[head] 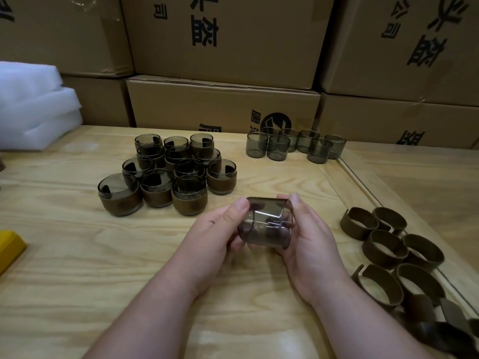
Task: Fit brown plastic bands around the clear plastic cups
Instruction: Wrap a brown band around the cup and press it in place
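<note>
A smoky clear plastic cup (267,224) lies on its side between both hands, just above the wooden table (77,255). My left hand (215,237) grips its left end with the thumb on top. My right hand (308,242) cups its right end. No band shows on this cup. Several loose brown bands (383,248) lie open-ended at the right. Bare cups (278,147) stand in a group at the back right. Several cups wearing brown bands (189,198) cluster at the back left of centre.
Stacked cardboard boxes (223,107) wall off the far edge of the table. White foam sheets (33,104) sit at the back left. A yellow object (10,244) pokes in at the left edge. A seam in the tabletop (363,182) runs along the right.
</note>
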Demonstrator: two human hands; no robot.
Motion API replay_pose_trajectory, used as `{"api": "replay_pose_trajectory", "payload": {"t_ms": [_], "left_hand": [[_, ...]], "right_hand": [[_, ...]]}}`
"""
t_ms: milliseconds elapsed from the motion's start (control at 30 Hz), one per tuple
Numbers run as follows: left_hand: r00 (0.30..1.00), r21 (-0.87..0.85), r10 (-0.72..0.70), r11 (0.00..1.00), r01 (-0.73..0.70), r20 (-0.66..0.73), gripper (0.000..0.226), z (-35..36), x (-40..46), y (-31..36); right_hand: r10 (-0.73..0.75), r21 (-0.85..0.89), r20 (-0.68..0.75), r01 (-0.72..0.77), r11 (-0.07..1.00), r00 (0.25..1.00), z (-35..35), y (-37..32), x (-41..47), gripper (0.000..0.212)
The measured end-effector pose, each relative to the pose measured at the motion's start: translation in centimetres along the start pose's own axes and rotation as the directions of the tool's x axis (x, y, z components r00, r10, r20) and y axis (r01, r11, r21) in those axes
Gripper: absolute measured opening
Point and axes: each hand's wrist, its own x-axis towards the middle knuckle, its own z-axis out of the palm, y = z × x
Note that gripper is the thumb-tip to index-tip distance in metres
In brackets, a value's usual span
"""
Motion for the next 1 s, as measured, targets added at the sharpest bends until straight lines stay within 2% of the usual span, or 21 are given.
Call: {"api": "replay_pose_trajectory", "payload": {"t_ms": [100, 233, 267, 333, 433, 567, 700, 767, 833, 1000], "left_hand": [[1.0, 0.047, -0.004, 0.999, 0.005, -0.013, 0.073, 0.3, -0.2, 0.3], [0.999, 0.094, 0.014, 0.996, -0.01, -0.049, 0.042, 0.9, -0.2, 0.8], [0.999, 0.095, 0.01, 0.995, -0.005, -0.049, 0.04, 1.0, -0.2, 0.8], [0.999, 0.085, -0.004, 0.996, 0.007, -0.039, 0.051, 1.1, -0.1, 0.7], [1.0, 0.032, 0.023, 0.999, -0.023, -0.001, 0.053, 1.1, 0.0, 0.5], [0.999, -0.025, 0.034, 0.999, -0.034, -0.003, 0.047, 1.0, 0.2, 0.1], [0.998, -0.012, 0.047, 0.999, -0.047, -0.034, 0.056, 1.2, 0.4, -0.6], [0.997, -0.013, 0.063, 0.998, -0.063, -0.05, 0.056, 1.2, 0.4, -0.7], [0.996, 0.017, 0.073, 0.997, -0.073, -0.058, 0.057, 1.1, 0.5, -0.9], [0.988, 0.104, 0.106, 0.99, -0.095, -0.11, 0.063, 1.0, 0.5, -1.0]], "right_hand": [[-0.008, 0.025, 0.005, 0.008, 1.0, 1.0, 0.2, -0.2, -0.2, 0.058], [-0.05, 0.021, 0.03, 0.05, 0.999, 0.998, 0.0, 0.0, -0.2, 0.067], [-0.062, 0.017, 0.041, 0.061, 0.998, 0.997, 0.0, 0.1, -0.2, 0.07], [-0.077, 0.012, 0.06, 0.076, 0.997, 0.995, 0.0, 0.2, -0.2, 0.08], [-0.098, 0.019, 0.076, 0.097, 0.995, 0.992, 0.0, 0.2, 0.0, 0.087], [-0.12, -0.056, 0.104, 0.126, 0.99, 0.987, -0.2, 0.4, -0.2, 0.078], [-0.115, -0.185, 0.097, 0.131, 0.974, 0.989, 0.2, 1.0, -0.5, 0.072], [-0.124, -0.223, 0.107, 0.145, 0.964, 0.987, 0.2, 1.2, -0.4, 0.057], [-0.126, -0.245, 0.099, 0.147, 0.958, 0.987, 0.2, 1.2, -0.3, 0.044], [-0.144, -0.288, 0.045, 0.151, 0.946, 0.989, 0.1, 1.3, 0.0, 0.038]]}}
